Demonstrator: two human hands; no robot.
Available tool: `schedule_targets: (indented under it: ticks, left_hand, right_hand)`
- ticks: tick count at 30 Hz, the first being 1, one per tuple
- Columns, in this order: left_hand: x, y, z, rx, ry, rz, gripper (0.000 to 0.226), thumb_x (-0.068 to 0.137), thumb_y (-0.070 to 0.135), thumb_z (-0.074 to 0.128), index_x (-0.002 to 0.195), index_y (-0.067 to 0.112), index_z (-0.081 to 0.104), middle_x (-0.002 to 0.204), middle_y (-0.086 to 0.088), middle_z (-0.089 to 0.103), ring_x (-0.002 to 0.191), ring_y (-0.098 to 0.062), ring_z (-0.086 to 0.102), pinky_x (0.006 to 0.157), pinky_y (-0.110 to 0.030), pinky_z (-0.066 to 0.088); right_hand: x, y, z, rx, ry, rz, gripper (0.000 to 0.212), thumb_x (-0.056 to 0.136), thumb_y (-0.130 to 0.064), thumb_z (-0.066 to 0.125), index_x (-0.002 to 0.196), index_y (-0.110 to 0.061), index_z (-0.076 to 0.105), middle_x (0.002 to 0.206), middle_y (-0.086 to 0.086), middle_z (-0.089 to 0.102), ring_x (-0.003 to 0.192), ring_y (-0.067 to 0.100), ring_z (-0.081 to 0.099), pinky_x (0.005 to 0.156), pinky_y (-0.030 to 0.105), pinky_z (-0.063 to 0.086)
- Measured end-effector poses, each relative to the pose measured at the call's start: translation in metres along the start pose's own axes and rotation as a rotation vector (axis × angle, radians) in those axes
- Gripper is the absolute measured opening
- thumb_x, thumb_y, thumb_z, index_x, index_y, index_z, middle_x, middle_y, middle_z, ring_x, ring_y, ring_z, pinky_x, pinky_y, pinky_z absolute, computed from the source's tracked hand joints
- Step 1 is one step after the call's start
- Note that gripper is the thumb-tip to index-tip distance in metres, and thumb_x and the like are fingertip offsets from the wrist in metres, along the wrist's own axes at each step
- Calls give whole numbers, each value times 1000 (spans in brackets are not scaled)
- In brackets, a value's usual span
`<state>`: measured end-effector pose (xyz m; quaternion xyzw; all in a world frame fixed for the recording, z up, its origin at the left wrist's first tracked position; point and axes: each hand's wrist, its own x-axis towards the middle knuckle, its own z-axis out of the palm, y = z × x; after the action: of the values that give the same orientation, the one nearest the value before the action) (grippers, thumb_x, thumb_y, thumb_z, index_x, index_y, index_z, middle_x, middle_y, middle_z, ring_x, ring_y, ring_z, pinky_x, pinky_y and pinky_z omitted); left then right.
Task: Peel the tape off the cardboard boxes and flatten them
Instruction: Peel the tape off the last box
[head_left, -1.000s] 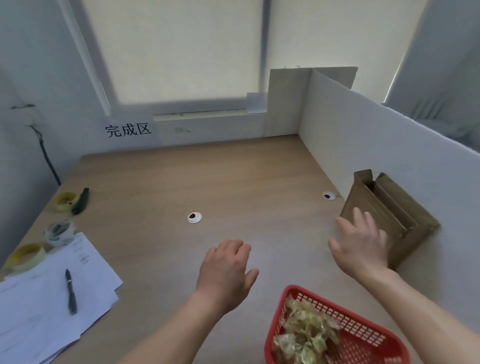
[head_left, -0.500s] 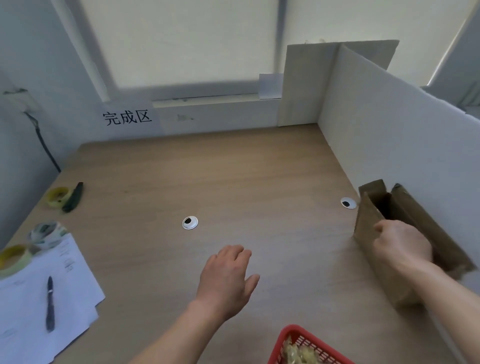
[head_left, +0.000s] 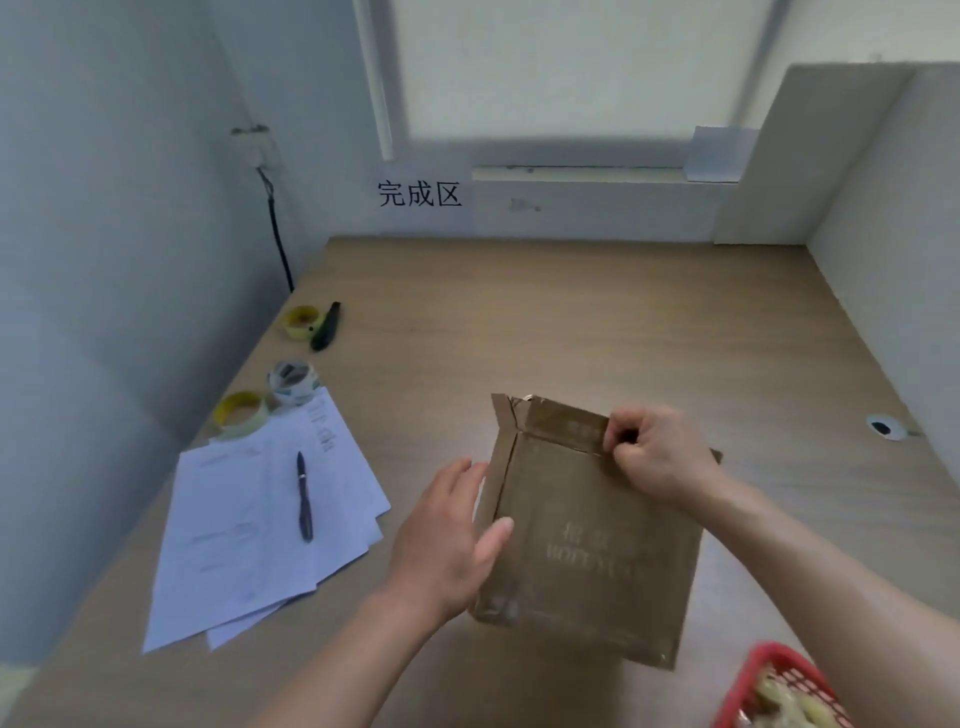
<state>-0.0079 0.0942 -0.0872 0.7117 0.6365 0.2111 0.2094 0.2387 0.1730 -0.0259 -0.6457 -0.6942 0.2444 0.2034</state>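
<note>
A brown cardboard box (head_left: 587, 540) with faint printed letters sits in front of me, above the wooden table (head_left: 571, 322), its broad face toward me. My right hand (head_left: 657, 457) grips its top edge with curled fingers, near the upper right corner. My left hand (head_left: 447, 540) lies against the box's left side, fingers straight and the thumb on the front face. Glossy tape runs along the box's left edge and top.
White papers (head_left: 249, 530) with a pen (head_left: 304, 496) lie at the left. Three tape rolls (head_left: 291, 382) and a dark cutter (head_left: 325, 326) sit beyond them. A red basket (head_left: 779, 691) of peeled tape is at the bottom right. A white partition (head_left: 893, 291) walls the right side.
My right hand took the box from beside the right partition and brought it to the middle in front of me. My left hand rose to its left side. The view swung left.
</note>
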Motion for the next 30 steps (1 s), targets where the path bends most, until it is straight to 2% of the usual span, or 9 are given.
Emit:
schedule_targets:
  ticks: [2, 4, 8, 12, 15, 19, 21, 25, 30]
  left_hand:
    - [-21, -30, -8, -27, -53, -79, 60, 94, 49, 55, 148, 30, 37, 148, 12, 40, 132, -7, 40, 106, -23, 35]
    - [-39, -58, -12, -26, -113, -173, 55, 94, 45, 54, 145, 31, 39, 143, 11, 45, 128, -8, 44, 101, -25, 39]
    - [-70, -105, -8, -47, -201, -341, 52, 100, 34, 48, 150, 23, 37, 152, 4, 42, 138, -13, 39, 106, -23, 30]
    - [-82, -117, 0, -138, -295, -351, 43, 101, 21, 43, 144, 22, 49, 144, -2, 54, 129, -20, 50, 103, -22, 38]
    - [-81, -103, -7, -296, -337, -315, 54, 97, 7, 46, 149, 20, 43, 153, 2, 43, 140, -16, 39, 101, -11, 25]
    - [-65, -64, -43, -385, -229, -3, 64, 92, -3, 46, 149, 25, 41, 149, 9, 30, 144, -4, 24, 116, -11, 15]
    - [-49, -40, -63, -376, -166, 183, 57, 90, 4, 50, 143, 25, 51, 146, 8, 31, 142, 0, 22, 118, -14, 14]
    - [-23, -17, -62, -144, -211, 238, 49, 95, 32, 64, 142, 35, 52, 156, 10, 22, 148, -4, 6, 121, -29, 16]
    - [-6, -2, -28, 53, -225, 230, 49, 98, 54, 48, 146, 50, 40, 162, 14, 12, 149, -5, -9, 118, -38, 19]
  right_hand:
    - [0, -25, 37, -95, 31, -81, 29, 77, -3, 65, 79, -30, 73, 109, -8, 69, 107, 23, 59, 88, 30, 41]
    - [-8, -38, 73, -194, 93, -60, 31, 83, -10, 67, 109, -26, 73, 144, 0, 52, 132, 25, 45, 104, 35, 27]
    - [-48, -36, 125, -111, 178, 206, 48, 91, -28, 61, 139, -24, 53, 158, 10, 32, 142, 31, 33, 110, 46, 28]
    - [-100, -23, 161, -45, 22, 465, 55, 93, -45, 54, 141, -20, 43, 144, 8, 44, 129, 30, 46, 98, 43, 41]
    - [-117, -10, 172, 69, 24, 544, 57, 91, -44, 58, 142, -20, 47, 138, 7, 54, 126, 28, 52, 99, 39, 43]
    - [-104, 2, 159, 521, 146, 625, 42, 93, -33, 64, 133, -18, 60, 134, 5, 62, 117, 21, 58, 98, 36, 46]
    - [-92, -4, 150, 699, 99, 626, 21, 96, -31, 61, 111, -23, 72, 118, 2, 70, 105, 16, 65, 88, 33, 50]
    - [-80, -33, 139, 678, -84, 562, 42, 103, -41, 43, 85, -24, 77, 87, -6, 74, 80, 5, 67, 66, 26, 48]
    - [-94, -39, 111, 1024, 242, 478, 43, 104, -35, 45, 97, -5, 75, 94, 15, 75, 83, 24, 71, 70, 33, 53]
